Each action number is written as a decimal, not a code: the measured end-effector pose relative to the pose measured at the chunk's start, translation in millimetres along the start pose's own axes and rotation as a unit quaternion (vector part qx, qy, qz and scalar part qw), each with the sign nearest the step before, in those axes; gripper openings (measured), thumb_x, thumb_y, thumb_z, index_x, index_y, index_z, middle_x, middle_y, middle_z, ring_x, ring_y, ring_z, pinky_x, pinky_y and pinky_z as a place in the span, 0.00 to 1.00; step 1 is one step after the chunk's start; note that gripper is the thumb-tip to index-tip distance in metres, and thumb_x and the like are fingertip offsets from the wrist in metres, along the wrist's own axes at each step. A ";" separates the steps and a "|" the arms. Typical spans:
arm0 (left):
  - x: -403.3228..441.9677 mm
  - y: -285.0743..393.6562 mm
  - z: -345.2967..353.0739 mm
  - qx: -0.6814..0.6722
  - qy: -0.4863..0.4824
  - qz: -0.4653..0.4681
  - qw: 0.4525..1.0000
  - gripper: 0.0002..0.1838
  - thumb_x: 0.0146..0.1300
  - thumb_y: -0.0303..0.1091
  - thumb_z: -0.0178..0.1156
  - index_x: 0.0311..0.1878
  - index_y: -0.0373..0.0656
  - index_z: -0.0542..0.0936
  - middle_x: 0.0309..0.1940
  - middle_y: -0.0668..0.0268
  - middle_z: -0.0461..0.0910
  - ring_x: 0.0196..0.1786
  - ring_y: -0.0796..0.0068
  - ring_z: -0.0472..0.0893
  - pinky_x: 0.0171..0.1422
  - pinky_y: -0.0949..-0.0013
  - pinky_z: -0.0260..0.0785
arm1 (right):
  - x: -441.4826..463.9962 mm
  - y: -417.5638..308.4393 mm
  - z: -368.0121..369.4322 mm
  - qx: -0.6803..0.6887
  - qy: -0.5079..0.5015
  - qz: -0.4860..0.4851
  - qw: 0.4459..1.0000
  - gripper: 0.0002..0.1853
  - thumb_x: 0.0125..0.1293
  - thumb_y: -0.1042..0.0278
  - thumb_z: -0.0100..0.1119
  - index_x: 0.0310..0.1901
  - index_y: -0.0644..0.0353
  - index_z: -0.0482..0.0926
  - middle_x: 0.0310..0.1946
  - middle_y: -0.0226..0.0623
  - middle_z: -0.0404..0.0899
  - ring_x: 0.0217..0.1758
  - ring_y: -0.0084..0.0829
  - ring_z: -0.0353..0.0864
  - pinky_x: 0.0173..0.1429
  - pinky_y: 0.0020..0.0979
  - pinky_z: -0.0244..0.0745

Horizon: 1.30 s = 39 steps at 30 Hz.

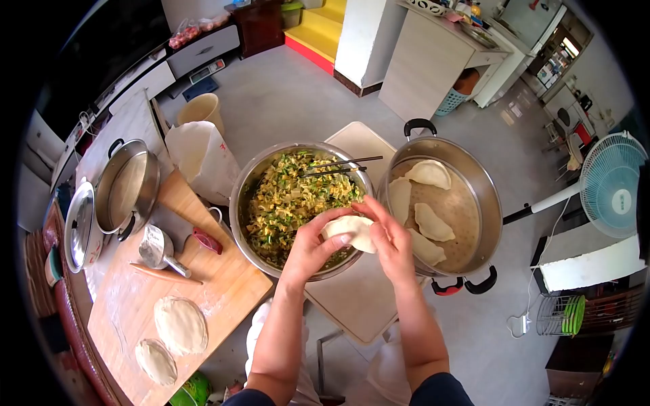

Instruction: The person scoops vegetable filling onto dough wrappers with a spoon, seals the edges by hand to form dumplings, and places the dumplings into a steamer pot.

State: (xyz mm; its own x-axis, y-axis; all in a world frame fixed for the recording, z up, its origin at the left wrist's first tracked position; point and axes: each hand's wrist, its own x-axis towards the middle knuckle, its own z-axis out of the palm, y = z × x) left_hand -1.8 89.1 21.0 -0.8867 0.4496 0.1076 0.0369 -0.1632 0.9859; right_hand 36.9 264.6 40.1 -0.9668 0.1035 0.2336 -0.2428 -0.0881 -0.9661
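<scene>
Gripping a dumpling [359, 232] between the curled fingers of left hand [315, 245] and right hand [393, 246], over the near right side of a metal bowl [237, 227] of chopped filling [284, 196], with four dumplings [435, 222] inside a pot [490, 220] to the right, and two dough pieces [181, 325] on a wooden board [233, 285] to the left

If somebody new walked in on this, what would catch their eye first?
Probably the big metal bowl of yellow-and-green filling in the middle, with both hands, left and right, pinching a pale dumpling over its near edge. Next, the steamer pot on the right, holding four finished-looking dumplings.
</scene>
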 end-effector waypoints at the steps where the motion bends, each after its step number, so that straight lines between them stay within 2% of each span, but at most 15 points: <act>1: -0.6 0.7 0.0 -0.046 0.013 -0.014 0.999 0.27 0.68 0.40 0.64 0.65 0.35 0.73 0.50 0.62 0.82 0.52 0.72 0.81 0.56 0.69 0.77 | -1.1 -0.6 0.8 0.066 0.009 0.061 0.996 0.21 0.74 0.71 0.55 0.65 0.68 0.72 0.59 0.44 0.79 0.59 0.29 0.79 0.63 0.30 0.73; 2: -1.5 2.8 2.0 -0.092 0.025 -0.029 0.995 0.26 0.70 0.41 0.62 0.65 0.35 0.73 0.50 0.62 0.82 0.52 0.72 0.81 0.56 0.68 0.77 | -0.1 3.3 -8.4 0.041 -0.023 0.092 0.995 0.25 0.76 0.69 0.52 0.71 0.68 0.64 0.61 0.42 0.78 0.59 0.27 0.78 0.63 0.29 0.72; 3: -1.4 4.1 4.5 -0.137 0.037 -0.043 0.989 0.25 0.72 0.42 0.59 0.65 0.35 0.73 0.49 0.62 0.82 0.51 0.72 0.81 0.56 0.68 0.78 | 0.3 3.2 -10.6 0.036 -0.034 0.104 0.993 0.25 0.75 0.69 0.53 0.70 0.68 0.66 0.60 0.42 0.78 0.58 0.27 0.78 0.63 0.29 0.72; 8: 0.6 10.1 10.3 0.065 0.039 -0.024 0.997 0.23 0.76 0.44 0.51 0.63 0.35 0.74 0.43 0.61 0.83 0.41 0.73 0.84 0.47 0.69 0.80 | -1.4 4.9 -14.7 -0.006 -0.078 0.180 0.980 0.24 0.70 0.69 0.61 0.64 0.69 0.72 0.54 0.40 0.81 0.52 0.24 0.80 0.57 0.28 0.76; 11: -0.3 4.0 -3.0 -0.027 0.025 -0.064 0.997 0.21 0.74 0.42 0.54 0.61 0.37 0.76 0.41 0.61 0.83 0.40 0.73 0.83 0.44 0.67 0.80 | -0.9 4.0 -19.7 0.092 -0.080 0.230 0.966 0.25 0.66 0.70 0.66 0.62 0.68 0.74 0.51 0.40 0.82 0.48 0.23 0.81 0.53 0.27 0.77; 12: 0.1 4.6 -9.2 -0.111 0.001 -0.083 0.990 0.24 0.68 0.37 0.64 0.63 0.38 0.75 0.44 0.63 0.83 0.44 0.74 0.83 0.49 0.67 0.79 | -0.2 3.5 -21.2 0.146 -0.077 0.244 0.956 0.25 0.65 0.70 0.67 0.62 0.68 0.74 0.51 0.40 0.82 0.47 0.23 0.81 0.53 0.26 0.78; 15: -1.0 10.3 4.6 -0.203 -0.020 0.009 0.979 0.33 0.59 0.37 0.74 0.65 0.35 0.72 0.52 0.62 0.81 0.53 0.70 0.81 0.55 0.67 0.78 | 0.5 2.5 -21.0 0.226 -0.037 0.258 0.939 0.29 0.61 0.70 0.71 0.63 0.69 0.74 0.50 0.38 0.82 0.48 0.25 0.82 0.53 0.27 0.78; 16: -0.5 5.1 -2.4 -0.167 -0.041 -0.002 0.985 0.40 0.49 0.30 0.79 0.66 0.35 0.72 0.56 0.63 0.79 0.59 0.71 0.79 0.59 0.67 0.77 | 0.2 0.8 -18.8 0.180 -0.054 0.212 0.959 0.30 0.60 0.71 0.70 0.64 0.68 0.73 0.51 0.38 0.82 0.48 0.25 0.82 0.53 0.28 0.78; 21: 0.0 -8.4 -2.4 -0.038 0.031 0.000 0.999 0.35 0.50 0.20 0.74 0.64 0.35 0.74 0.54 0.64 0.81 0.55 0.75 0.80 0.58 0.69 0.76 | -0.4 -11.7 -15.5 -0.081 -0.104 0.066 0.989 0.36 0.56 0.79 0.66 0.69 0.62 0.69 0.54 0.38 0.81 0.51 0.27 0.81 0.53 0.30 0.79; 24: -0.6 -11.2 9.5 0.045 0.095 0.039 0.994 0.31 0.50 0.17 0.72 0.60 0.37 0.78 0.50 0.65 0.82 0.50 0.77 0.81 0.55 0.72 0.76 | -2.0 -14.7 -13.5 -0.127 -0.094 0.103 0.982 0.37 0.55 0.80 0.63 0.70 0.59 0.69 0.55 0.38 0.80 0.52 0.25 0.80 0.53 0.30 0.78; 28: 0.1 -2.9 14.1 0.061 0.093 0.038 0.993 0.30 0.55 0.19 0.70 0.63 0.34 0.75 0.51 0.62 0.82 0.49 0.75 0.82 0.55 0.71 0.77 | 0.2 -12.8 -14.0 -0.020 -0.091 0.114 0.989 0.34 0.59 0.74 0.64 0.69 0.65 0.68 0.54 0.39 0.80 0.50 0.27 0.82 0.52 0.31 0.80; 31: 1.5 5.0 9.1 -0.160 0.047 0.044 0.985 0.27 0.63 0.30 0.67 0.64 0.32 0.73 0.52 0.60 0.82 0.46 0.73 0.83 0.53 0.70 0.77 | 0.6 -15.3 -21.7 0.157 -0.102 0.191 0.964 0.30 0.67 0.67 0.61 0.68 0.68 0.67 0.55 0.41 0.80 0.48 0.32 0.84 0.48 0.31 0.82; 32: 1.6 4.2 6.4 -0.146 0.064 0.029 0.987 0.30 0.68 0.42 0.63 0.65 0.30 0.72 0.50 0.60 0.82 0.43 0.73 0.81 0.48 0.71 0.77 | 0.6 -10.9 -25.9 0.213 -0.111 0.208 0.948 0.29 0.69 0.65 0.59 0.68 0.68 0.67 0.55 0.42 0.80 0.48 0.34 0.84 0.47 0.32 0.82; 34: 1.1 -0.3 1.0 -0.178 0.065 0.020 0.982 0.26 0.69 0.38 0.60 0.65 0.31 0.73 0.47 0.61 0.82 0.41 0.75 0.80 0.47 0.71 0.76 | 0.7 -2.6 -28.0 0.284 -0.119 0.228 0.924 0.26 0.75 0.60 0.51 0.68 0.68 0.67 0.57 0.44 0.79 0.49 0.39 0.85 0.45 0.31 0.82; 39: 2.0 -8.0 1.9 -0.103 0.051 0.069 0.991 0.27 0.67 0.38 0.64 0.65 0.35 0.74 0.38 0.68 0.77 0.41 0.77 0.77 0.48 0.72 0.74 | 1.2 -1.1 -24.9 0.376 -0.080 0.278 0.880 0.29 0.74 0.59 0.53 0.68 0.70 0.65 0.53 0.46 0.80 0.44 0.36 0.85 0.40 0.29 0.81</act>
State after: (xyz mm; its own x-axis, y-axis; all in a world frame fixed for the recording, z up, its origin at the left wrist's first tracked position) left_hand -3.1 93.0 13.6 -0.9223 0.3206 0.2157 0.0758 -0.3971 0.9146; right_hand 38.0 289.5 38.7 -0.9373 -0.2978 -0.1812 0.3451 -0.7191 -0.6032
